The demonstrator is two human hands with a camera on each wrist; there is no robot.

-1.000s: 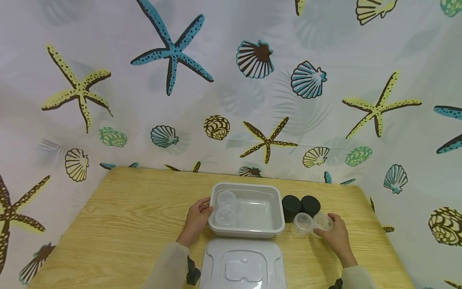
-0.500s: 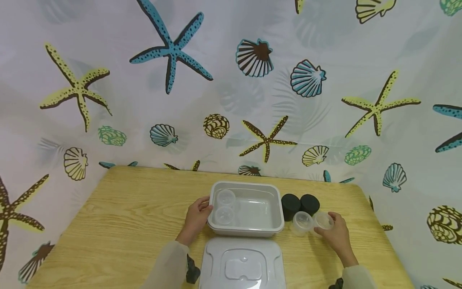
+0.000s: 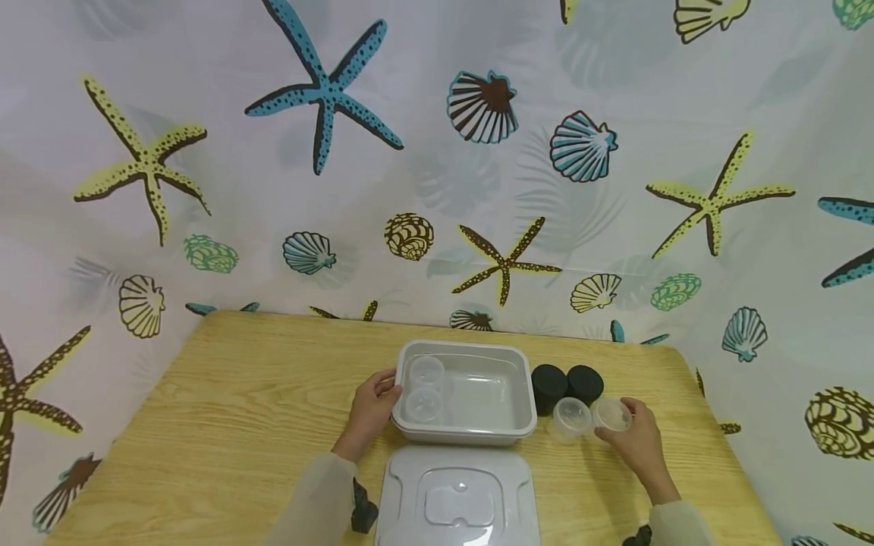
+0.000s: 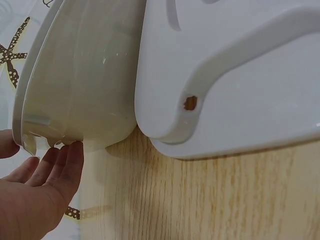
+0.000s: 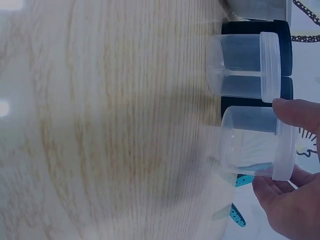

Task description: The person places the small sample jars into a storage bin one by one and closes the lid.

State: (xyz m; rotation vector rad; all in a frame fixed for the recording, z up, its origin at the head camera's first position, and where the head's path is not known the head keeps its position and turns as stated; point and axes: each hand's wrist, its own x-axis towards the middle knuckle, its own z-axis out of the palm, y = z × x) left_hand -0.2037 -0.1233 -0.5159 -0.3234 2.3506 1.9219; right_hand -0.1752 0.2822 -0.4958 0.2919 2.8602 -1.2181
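Observation:
My left hand (image 3: 369, 413) holds the left end of a light grey plastic storage box (image 3: 486, 402), thumb at the rim and fingers against the outer wall in the left wrist view. Inside the box, two clear round containers (image 3: 425, 404) stand at its left end. Right of the box, my right hand (image 3: 638, 440) grips a clear lidded plastic container (image 5: 252, 140) between thumb and fingers, close to its lid. A second clear container (image 3: 572, 417) stands just left of it. Behind these are two black cylindrical containers (image 3: 549, 388).
A pale grey lid (image 3: 459, 497) lies flat on the wooden table (image 3: 259, 394) in front of the box. A curtain (image 3: 410, 152) printed with starfish and shells hangs behind the table and along its sides.

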